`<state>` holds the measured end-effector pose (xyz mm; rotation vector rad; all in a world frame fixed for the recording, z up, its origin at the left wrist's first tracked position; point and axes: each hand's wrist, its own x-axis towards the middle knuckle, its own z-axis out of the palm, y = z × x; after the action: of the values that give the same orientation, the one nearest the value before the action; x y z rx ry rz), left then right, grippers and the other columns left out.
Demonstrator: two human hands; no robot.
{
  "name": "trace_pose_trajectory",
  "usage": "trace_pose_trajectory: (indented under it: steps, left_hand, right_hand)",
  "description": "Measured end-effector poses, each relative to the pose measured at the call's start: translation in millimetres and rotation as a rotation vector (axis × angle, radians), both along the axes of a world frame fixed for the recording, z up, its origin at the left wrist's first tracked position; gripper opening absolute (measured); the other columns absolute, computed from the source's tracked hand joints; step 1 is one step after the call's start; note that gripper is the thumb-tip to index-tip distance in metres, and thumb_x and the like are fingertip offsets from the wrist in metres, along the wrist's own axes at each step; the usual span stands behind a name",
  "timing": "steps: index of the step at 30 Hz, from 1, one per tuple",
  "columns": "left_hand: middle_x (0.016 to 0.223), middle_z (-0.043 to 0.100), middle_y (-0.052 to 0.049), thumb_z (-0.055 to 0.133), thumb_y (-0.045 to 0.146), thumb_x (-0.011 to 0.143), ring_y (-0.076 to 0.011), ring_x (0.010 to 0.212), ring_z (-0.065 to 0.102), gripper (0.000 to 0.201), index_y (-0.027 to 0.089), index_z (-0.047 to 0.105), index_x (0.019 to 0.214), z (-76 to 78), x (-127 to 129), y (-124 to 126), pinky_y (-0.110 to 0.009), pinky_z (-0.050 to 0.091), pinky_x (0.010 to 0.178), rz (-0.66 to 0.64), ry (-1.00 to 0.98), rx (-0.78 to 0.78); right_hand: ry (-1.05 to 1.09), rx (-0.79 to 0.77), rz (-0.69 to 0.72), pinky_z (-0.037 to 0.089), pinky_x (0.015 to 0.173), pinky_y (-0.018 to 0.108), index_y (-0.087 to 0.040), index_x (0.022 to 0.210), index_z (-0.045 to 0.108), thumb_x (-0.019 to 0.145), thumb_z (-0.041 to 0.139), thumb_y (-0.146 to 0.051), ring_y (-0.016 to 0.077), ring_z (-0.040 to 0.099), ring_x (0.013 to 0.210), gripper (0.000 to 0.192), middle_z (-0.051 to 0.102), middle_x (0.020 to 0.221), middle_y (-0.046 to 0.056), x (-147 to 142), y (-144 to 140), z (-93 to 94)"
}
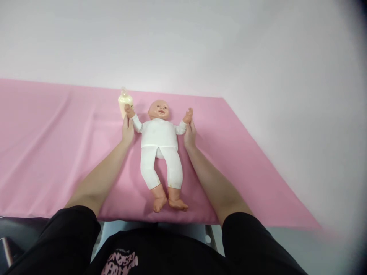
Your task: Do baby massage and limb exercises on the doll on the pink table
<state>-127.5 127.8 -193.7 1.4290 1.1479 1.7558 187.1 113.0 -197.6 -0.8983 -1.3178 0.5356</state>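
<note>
Doll (159,133) supine on pink sheet (57,152); left hand (127,130), right hand (189,133) each pinching doll wrist; bottle (125,102) just beside. Step: arm positioning; next needs gentle hold.

Doll (159,137) on its back on a pink sheet (51,152), head away from the person, feet toward the near edge; white top and leggings, bare feet; both doll arms raised. Left hand (127,130) at the doll's upper arm on that side, touching the sleeve; right hand (189,134) against the other arm, below the doll's open palm. Cream-coloured bottle (125,102) upright just behind the left hand, close to the doll's fist. Black sleeves (74,236) in the foreground; pale wall (229,46) behind.
</note>
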Motion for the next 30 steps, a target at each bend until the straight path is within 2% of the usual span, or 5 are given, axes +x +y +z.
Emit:
trace_pose_trajectory:
  steps: [4, 9, 15, 25, 30]
  left_hand:
    - [0.158, 0.052, -0.014, 0.052, 0.066, 0.098, -0.0299, 0.150, 0.046, 0.067, 0.023, 0.052, 0.149, 3.0, 9.2, -4.2, -0.046, 0.033, 0.128, -0.053, 0.225, 0.085]
    - [0.141, 0.064, -0.017, 0.059, 0.048, 0.097, -0.0327, 0.136, 0.056, 0.051, 0.019, 0.064, 0.138, -0.1, 17.2, -4.2, -0.054, 0.035, 0.124, -0.149, 0.589, 0.171]
    - [0.138, 0.065, -0.015, 0.053, 0.035, 0.096, -0.0308, 0.130, 0.058, 0.047, 0.020, 0.063, 0.139, -1.4, 19.6, -3.6, -0.054, 0.039, 0.121, -0.128, 0.702, 0.196]
    - [0.153, 0.054, -0.018, 0.050, 0.063, 0.101, -0.0298, 0.144, 0.051, 0.063, 0.022, 0.048, 0.148, 0.5, 11.6, -5.2, -0.049, 0.037, 0.123, -0.025, 0.309, 0.131]
    - [0.146, 0.058, -0.014, 0.052, 0.065, 0.099, -0.0258, 0.138, 0.057, 0.057, 0.027, 0.046, 0.141, -8.3, 0.6, 8.9, -0.043, 0.046, 0.117, 0.127, 0.002, -0.039]
  right_hand:
    - [-0.105, -0.070, -0.003, 0.031, 0.130, 0.050, -0.026, 0.156, 0.046, 0.100, 0.045, -0.054, 0.0254, 0.045, 0.151, 0.063, 0.049, 0.162, 0.007, -10.5, -12.3, 6.4]
    - [-0.410, -0.037, 0.100, 0.033, 0.129, 0.052, -0.027, 0.136, 0.068, 0.092, 0.055, -0.034, 0.0269, 0.055, 0.140, 0.047, 0.065, 0.144, 0.006, -14.0, -11.7, 1.6]
    - [-0.461, 0.012, 0.105, 0.036, 0.127, 0.053, -0.027, 0.135, 0.067, 0.088, 0.052, -0.025, 0.0264, 0.055, 0.138, 0.050, 0.066, 0.144, 0.006, -17.3, -10.2, 1.8]
    - [-0.075, -0.111, 0.002, 0.037, 0.125, 0.052, -0.025, 0.146, 0.050, 0.097, 0.053, -0.057, 0.0260, 0.051, 0.144, 0.058, 0.055, 0.154, 0.011, -11.2, -10.1, -2.4]
    - [0.139, -0.145, -0.092, 0.041, 0.122, 0.054, -0.029, 0.147, 0.045, 0.098, 0.047, -0.051, 0.0271, 0.048, 0.146, 0.054, 0.049, 0.157, 0.009, 3.2, 6.8, -12.2]
